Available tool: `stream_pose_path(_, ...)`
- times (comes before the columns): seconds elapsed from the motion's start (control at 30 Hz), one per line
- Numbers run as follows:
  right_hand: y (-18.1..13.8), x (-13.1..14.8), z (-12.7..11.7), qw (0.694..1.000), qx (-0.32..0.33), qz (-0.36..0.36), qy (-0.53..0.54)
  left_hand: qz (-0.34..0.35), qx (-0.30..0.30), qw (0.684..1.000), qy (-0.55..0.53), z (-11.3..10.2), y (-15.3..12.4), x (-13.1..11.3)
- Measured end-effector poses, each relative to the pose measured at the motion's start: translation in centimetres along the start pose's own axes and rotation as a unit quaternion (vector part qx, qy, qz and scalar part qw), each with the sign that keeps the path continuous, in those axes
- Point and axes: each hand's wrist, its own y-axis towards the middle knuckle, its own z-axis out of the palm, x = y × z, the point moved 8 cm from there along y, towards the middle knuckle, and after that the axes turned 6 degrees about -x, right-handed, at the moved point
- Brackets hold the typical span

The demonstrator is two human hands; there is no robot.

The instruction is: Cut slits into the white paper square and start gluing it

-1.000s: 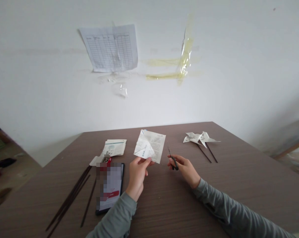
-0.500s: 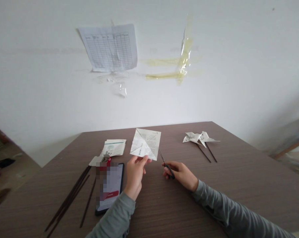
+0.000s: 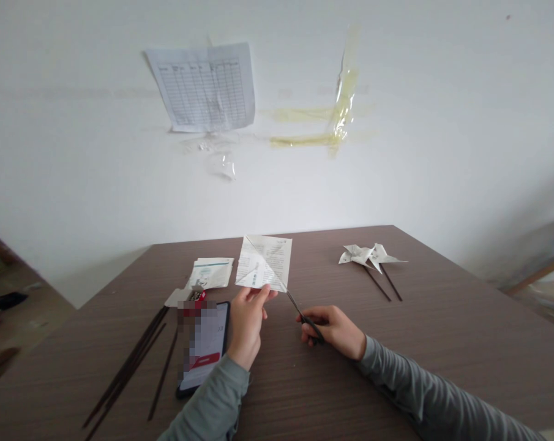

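We work over a brown wood-grain desk (image 3: 442, 343) against a white wall (image 3: 442, 122); our left hand (image 3: 247, 321) pinches a paper square (image 3: 264, 262), our right hand (image 3: 334, 324) grips scissors (image 3: 299, 309).

The person wore a grey-green long-sleeved top of ribbed knit. Its sleeves reached the wrists, leaving the left hand (image 3: 246, 323) and right hand (image 3: 335, 331) bare.

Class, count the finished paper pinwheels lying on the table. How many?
2: white printed-paper pinwheels on dark sticks, side by side and overlapping at the table's far right, one left of the other.
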Motion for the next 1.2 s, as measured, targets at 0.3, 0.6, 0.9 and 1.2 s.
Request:
stream_pose_path(0.3, 0.5, -1.8, -0.1, 0.998, 0.040, 0.033, -0.022, 0.004, -0.015, 1.000, -0.012, -0.1, 0.1, 0.0)
stream_pose_path(0.6, 0.6, -1.9, 0.0, 0.998, 0.048, 0.033, -0.007, -0.005, -0.014, 1.000, -0.013, -0.1, 0.2, 0.1)
stream_pose_path(0.9, 0.6, -1.9, 0.1, 0.998, 0.049, 0.035, -0.004, -0.011, -0.015, 1.000, -0.012, 0.0, 0.0, -0.1)
stream_pose_path(1.2, 0.5, -1.8, 0.1, 0.998, 0.045, 0.039, -0.002, -0.008, -0.014, 1.000, -0.014, 0.0, 0.0, 0.0)
